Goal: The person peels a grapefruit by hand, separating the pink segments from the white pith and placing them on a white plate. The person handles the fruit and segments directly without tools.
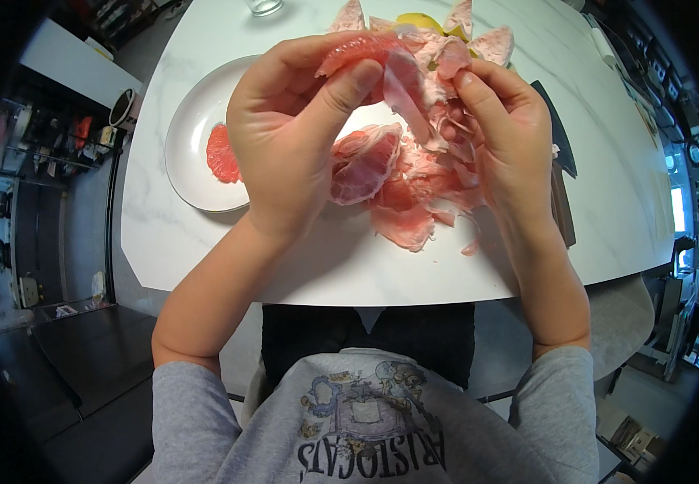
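Note:
A red pomelo segment [355,51] is gripped between the thumb and fingers of my left hand [298,121]. Pale membrane [407,91] hangs from its right side. My right hand [500,115] pinches a piece of the pink membrane [453,57] between thumb and forefinger. Below my hands, an unpeeled pomelo wedge [366,166] lies beside a pile of torn pink membranes [428,187] on the white marbled table [349,266]. To the left, a peeled piece of red flesh [223,154] rests in a white plate [189,163], partly hidden by my left hand.
Thick pomelo rind [491,45] with yellow-green skin lies at the table's far side, near a clear glass [264,6]. Right of my right hand are a dark blade [555,133] and a brown handle or block [563,212], partly hidden by my arm.

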Available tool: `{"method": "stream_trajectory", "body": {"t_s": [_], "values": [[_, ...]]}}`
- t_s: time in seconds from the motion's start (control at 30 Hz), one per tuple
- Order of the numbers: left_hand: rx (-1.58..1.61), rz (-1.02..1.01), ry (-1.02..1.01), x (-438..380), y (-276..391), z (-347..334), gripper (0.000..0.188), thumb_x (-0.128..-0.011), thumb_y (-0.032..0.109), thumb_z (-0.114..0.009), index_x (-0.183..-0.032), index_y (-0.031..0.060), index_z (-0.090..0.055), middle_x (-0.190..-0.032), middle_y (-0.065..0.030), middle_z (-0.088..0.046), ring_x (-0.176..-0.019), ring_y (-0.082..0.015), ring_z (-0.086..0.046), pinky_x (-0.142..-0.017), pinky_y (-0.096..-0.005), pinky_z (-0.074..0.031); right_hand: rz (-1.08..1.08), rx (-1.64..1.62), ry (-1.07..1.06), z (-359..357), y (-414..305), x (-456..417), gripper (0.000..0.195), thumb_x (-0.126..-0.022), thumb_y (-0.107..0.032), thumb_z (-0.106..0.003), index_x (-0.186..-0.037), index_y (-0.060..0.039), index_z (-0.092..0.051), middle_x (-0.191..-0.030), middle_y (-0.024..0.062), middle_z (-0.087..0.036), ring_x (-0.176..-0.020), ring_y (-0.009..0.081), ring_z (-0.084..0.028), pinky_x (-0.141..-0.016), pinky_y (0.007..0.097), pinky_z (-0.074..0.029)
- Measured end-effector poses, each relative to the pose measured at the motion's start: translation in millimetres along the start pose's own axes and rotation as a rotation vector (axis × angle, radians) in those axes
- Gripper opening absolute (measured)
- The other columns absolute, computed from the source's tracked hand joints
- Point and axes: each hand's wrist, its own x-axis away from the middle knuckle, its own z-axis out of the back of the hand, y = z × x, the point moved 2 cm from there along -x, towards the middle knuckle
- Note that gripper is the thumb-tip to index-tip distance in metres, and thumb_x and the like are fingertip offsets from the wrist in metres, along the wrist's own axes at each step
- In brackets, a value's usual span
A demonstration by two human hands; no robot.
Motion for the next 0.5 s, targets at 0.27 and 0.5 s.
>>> {"method": "stream_trajectory", "body": {"t_s": [0.27,0.5], "values": [[0.142,0.130,0.202,-7,-2,5,0.020,-0.102,0.011,-0.067,-0.115,-0.0033,-0.065,-0.107,-0.0131,-0.072,-0.096,-0.0209,-0.073,-0.089,-0.0377,-0.064,-0.025,0.066,0.081,11,5,-6,0.022,-0.103,-0.016,-0.061,-0.110,0.0017,-0.072,-0.086,0.0021,-0.069,-0.072,0.0061,-0.065,-0.062,0.0186,-0.051],[0.037,0.186,0.211,-9,1,7,0.020,-0.102,0.015,-0.065,-0.114,-0.0006,-0.063,-0.122,-0.0195,-0.070,-0.106,-0.0215,-0.072,-0.094,-0.0381,-0.061,0.110,0.195,0.077,13,1,-10,0.021,-0.099,-0.011,-0.063,-0.115,0.0023,-0.070,-0.091,0.0021,-0.069,-0.079,0.0052,-0.064,-0.067,0.0185,-0.049]]}}
